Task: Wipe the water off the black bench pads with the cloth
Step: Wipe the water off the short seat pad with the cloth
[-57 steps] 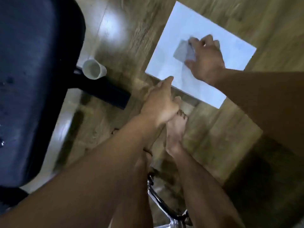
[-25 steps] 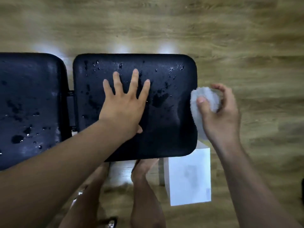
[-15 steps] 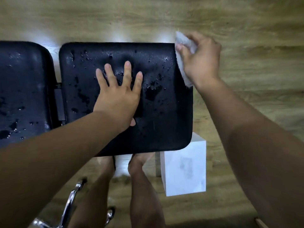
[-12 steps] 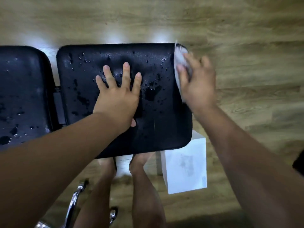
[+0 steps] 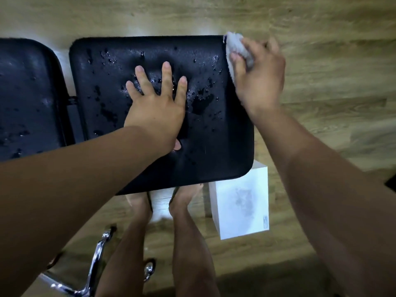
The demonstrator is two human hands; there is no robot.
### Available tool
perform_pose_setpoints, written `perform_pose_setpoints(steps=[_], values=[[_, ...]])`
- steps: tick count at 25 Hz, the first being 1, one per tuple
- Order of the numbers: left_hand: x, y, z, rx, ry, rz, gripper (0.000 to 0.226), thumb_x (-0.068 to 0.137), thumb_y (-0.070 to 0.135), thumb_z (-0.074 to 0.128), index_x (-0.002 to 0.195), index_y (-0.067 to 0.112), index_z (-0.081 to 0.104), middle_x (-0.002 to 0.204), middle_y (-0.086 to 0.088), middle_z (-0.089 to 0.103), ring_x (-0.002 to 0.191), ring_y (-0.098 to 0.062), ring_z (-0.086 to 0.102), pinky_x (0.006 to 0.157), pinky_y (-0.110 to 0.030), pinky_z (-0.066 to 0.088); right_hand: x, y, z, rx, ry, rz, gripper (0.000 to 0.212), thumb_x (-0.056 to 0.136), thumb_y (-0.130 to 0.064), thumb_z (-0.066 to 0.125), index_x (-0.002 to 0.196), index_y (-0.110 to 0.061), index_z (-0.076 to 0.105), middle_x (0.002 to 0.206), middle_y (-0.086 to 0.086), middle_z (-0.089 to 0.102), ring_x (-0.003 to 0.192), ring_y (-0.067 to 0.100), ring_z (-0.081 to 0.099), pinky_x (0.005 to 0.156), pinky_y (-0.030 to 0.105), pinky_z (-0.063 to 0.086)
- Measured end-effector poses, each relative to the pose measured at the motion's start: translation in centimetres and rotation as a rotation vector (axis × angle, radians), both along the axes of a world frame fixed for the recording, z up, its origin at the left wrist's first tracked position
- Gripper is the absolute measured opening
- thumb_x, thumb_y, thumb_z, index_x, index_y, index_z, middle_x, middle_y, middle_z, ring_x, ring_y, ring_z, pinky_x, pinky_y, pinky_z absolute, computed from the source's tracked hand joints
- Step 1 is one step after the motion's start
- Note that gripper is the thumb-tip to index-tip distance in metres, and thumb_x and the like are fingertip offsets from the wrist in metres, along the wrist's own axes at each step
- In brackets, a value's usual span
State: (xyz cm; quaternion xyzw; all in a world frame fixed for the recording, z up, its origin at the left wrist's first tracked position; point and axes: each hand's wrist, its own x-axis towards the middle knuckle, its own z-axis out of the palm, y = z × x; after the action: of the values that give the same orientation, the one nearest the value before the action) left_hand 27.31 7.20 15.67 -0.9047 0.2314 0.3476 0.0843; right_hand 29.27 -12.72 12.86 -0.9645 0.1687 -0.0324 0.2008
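Two wet pads (image 5: 27, 93) | my right hand (image 5: 260, 82) grips the cloth (image 5: 236, 47), back up at the far right corner of the right pad (image 5: 214, 146) | my left hand (image 5: 156, 110) stays flat, fingers spread | wiping barely begun

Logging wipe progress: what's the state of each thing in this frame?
right pad: wet, droplets and a small puddle across it.
left pad: wet, scattered droplets.
cloth: bunched, at the right pad's far right corner.
right hand: grips the cloth.
left hand: flat, fingers spread, pressing on the right pad.
white box: on the floor, by the right pad's near corner.
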Motion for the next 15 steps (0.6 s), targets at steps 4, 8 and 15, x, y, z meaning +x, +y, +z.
perform_pose_setpoints(steps=[4,8,15], values=[[-0.1,0.2,-0.1,-0.023,-0.006,0.009,0.13,0.075,0.058,0.072,0.15,0.012,-0.023,0.154,-0.025,-0.03,0.135,-0.066,-0.008,0.112,-0.07,0.014,-14.0,2.0,1.4,0.048,0.076,-0.087,0.026,0.087,-0.024,0.062,0.112,-0.017,0.069,0.093,0.008,0.057,0.081,0.018,0.054,0.069,0.027,0.041],[-0.2,0.2,-0.2,-0.023,-0.009,0.016,0.128,0.076,0.056,0.073,0.15,0.013,-0.023,0.154,-0.024,-0.031,0.135,-0.066,-0.01,0.112,-0.07,0.013,-16.9,2.6,2.0,0.123,0.152,-0.029,0.023,0.082,-0.023,0.069,0.104,-0.016,0.073,0.085,0.001,0.057,0.075,0.017,0.058,0.067,0.021,0.042],[-0.3,-0.2,0.0,-0.008,-0.012,0.025,0.129,0.076,0.056,0.073,0.15,0.011,-0.023,0.154,-0.025,-0.03,0.135,-0.067,-0.009,0.111,-0.071,0.014,2.9,-0.1,0.2,-0.052,0.113,0.174,0.036,0.094,-0.041,0.056,0.126,-0.026,0.062,0.113,0.001,0.061,0.093,0.014,0.058,0.077,0.018,0.039]])
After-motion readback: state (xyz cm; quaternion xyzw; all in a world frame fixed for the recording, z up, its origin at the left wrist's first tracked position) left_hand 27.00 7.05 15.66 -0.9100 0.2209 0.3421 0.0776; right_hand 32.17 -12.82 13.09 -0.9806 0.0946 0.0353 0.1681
